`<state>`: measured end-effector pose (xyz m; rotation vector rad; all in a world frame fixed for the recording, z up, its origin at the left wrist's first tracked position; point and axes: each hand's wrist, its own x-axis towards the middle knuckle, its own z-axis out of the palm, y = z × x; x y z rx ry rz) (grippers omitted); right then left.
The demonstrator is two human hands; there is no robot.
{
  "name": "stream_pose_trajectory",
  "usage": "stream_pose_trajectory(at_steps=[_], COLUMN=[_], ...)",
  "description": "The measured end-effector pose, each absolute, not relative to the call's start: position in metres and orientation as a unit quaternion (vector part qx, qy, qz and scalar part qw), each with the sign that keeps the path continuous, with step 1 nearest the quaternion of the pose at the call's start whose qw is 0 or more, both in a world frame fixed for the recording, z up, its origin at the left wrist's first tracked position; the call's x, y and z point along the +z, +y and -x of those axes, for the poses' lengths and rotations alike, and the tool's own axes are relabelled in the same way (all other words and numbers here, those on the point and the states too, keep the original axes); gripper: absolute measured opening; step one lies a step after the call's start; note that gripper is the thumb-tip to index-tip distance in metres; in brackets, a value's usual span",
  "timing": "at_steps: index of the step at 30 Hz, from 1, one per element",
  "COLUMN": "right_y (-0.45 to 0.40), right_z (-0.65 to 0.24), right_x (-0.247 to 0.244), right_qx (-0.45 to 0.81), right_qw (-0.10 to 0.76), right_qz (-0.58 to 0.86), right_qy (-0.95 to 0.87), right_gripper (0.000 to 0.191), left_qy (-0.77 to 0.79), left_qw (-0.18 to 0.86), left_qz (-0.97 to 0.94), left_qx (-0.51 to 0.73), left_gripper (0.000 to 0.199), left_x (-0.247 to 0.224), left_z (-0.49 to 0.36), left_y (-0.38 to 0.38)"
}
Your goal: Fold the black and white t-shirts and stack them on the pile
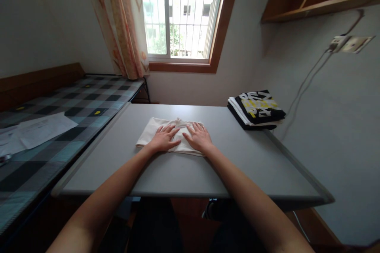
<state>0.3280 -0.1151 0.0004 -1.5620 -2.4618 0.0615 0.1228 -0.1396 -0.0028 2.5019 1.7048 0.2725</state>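
A cream-white folded garment (148,130) lies flat on the grey table (184,176), its kind not clear from the folds. My left hand (164,138) rests palm down on its middle, fingers stretched out. Just to the right, my right hand (199,137) presses on the garment's right part, also flat with fingers spread. The two thumbs point toward each other with a small gap between them. Beneath my hands, part of the cloth is hidden.
A stack of folded clothes (257,108), black and white with a printed top, sits at the table's back right. Left of the table is a bed with a checkered cover (74,97) and loose papers (44,128). Cables hang from a wall socket (338,43).
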Motion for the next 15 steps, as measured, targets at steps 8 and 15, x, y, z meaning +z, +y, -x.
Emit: stream_pose_trajectory(at_steps=[8, 15], right_y=[-0.112, -0.113], right_z=[-0.346, -0.354], right_x=[-0.005, -0.007], right_qx=[0.047, 0.056], right_qw=[0.176, 0.197], right_qz=[0.496, 0.487], right_qy=[-0.849, -0.849], right_gripper=[0.052, 0.044], left_qy=[0.629, 0.820], left_qw=[0.007, 0.051], left_qz=[-0.760, -0.565], left_qx=[0.164, 0.074], left_gripper=[0.056, 0.058], left_x=[0.017, 0.034], left_z=[-0.100, -0.045], left_y=[-0.136, -0.133])
